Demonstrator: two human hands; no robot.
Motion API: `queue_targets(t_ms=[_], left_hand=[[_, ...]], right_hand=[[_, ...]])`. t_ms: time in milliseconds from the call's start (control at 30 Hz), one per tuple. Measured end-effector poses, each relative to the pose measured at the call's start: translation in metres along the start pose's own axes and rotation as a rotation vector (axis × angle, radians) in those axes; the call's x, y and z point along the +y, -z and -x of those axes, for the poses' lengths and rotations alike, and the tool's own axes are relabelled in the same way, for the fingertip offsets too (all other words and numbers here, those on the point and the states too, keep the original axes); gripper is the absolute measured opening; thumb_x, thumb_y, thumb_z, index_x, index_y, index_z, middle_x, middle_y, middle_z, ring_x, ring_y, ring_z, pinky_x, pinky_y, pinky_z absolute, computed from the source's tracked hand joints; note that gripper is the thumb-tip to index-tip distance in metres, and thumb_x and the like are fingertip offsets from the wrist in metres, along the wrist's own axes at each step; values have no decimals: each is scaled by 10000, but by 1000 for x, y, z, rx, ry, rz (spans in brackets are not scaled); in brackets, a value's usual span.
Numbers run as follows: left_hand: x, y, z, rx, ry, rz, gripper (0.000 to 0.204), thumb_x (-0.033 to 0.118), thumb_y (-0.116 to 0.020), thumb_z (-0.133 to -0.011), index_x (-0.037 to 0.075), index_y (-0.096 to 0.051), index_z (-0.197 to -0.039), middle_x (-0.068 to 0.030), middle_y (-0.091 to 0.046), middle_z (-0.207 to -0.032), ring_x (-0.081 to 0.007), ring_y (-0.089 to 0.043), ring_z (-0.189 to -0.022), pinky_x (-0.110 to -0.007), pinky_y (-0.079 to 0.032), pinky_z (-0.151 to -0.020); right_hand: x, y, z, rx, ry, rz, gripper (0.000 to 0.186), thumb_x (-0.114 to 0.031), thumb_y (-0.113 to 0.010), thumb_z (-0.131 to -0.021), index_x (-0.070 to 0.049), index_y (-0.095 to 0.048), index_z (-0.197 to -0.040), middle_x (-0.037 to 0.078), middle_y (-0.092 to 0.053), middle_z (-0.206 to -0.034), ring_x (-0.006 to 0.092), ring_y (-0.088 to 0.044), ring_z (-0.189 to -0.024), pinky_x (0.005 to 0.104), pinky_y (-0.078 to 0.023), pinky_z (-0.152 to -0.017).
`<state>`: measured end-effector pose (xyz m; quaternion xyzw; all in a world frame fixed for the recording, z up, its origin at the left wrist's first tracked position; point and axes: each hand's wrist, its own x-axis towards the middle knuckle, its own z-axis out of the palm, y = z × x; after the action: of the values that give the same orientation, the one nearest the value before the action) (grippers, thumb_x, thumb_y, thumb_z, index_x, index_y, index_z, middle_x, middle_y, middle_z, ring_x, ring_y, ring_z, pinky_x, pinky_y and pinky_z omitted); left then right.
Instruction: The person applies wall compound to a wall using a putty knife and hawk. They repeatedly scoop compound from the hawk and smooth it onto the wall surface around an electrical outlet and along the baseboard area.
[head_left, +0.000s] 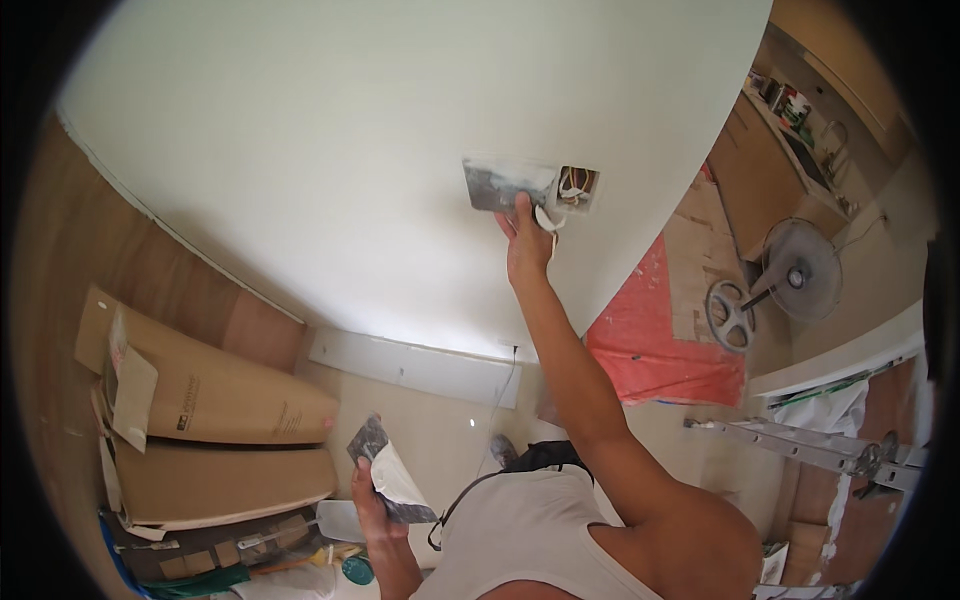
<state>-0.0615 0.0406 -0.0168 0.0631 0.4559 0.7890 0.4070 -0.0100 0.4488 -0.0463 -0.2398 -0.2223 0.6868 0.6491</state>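
My right arm reaches up to the pale wall (300, 180). My right hand (528, 245) is closed on a broad metal putty blade (487, 190), held flat at the wall with the thumb on its face. White filler smears its upper part. Just right of the blade is a recessed electrical box (577, 186) with loose wires inside. Lower down, my left hand (373, 515) grips a dark flat plate (368, 440), tilted, with a thick mound of white filler (398, 478) on it. The hand covers the plate's near edge.
Large cardboard boxes (215, 390) stand at the left, with tools below them. A red floor sheet (650, 340) lies right of my arm. Beyond are a standing fan (797, 277) and a kitchen counter (770, 150). A metal ladder (800, 445) is at lower right.
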Motion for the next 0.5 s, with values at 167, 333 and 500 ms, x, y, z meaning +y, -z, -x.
queue_targets(t_ms=[167,333,500], left_hand=[[6,-13,3,-22,10,-4,602,384,-532,-976,19,-401,-1437,-101,-584,-1252,-203,-585,-1114,-348,-479,-940],[2,-8,-4,-92,30,26,622,392,-534,-971,19,-387,-1446,-96,-570,-1273,-206,-579,-1116,-359,-475,-941],[3,-20,-10,-201,104,176,611,385,-493,-976,28,-371,-1456,-108,-538,-1334,-221,-562,-1157,-383,-462,-972]], right_hand=[[-7,-21,9,-35,100,-59,518,-217,-748,-867,24,-494,-1248,117,-574,-1210,230,-624,-1054,411,-572,-924],[30,50,17,-23,-72,238,407,-247,-765,-851,-25,-607,-1154,43,-624,-1073,154,-625,-891,356,-583,-838],[27,236,80,-321,21,1344,487,-468,-744,-766,-19,-717,-952,127,-719,-866,221,-678,-795,350,-506,-749]])
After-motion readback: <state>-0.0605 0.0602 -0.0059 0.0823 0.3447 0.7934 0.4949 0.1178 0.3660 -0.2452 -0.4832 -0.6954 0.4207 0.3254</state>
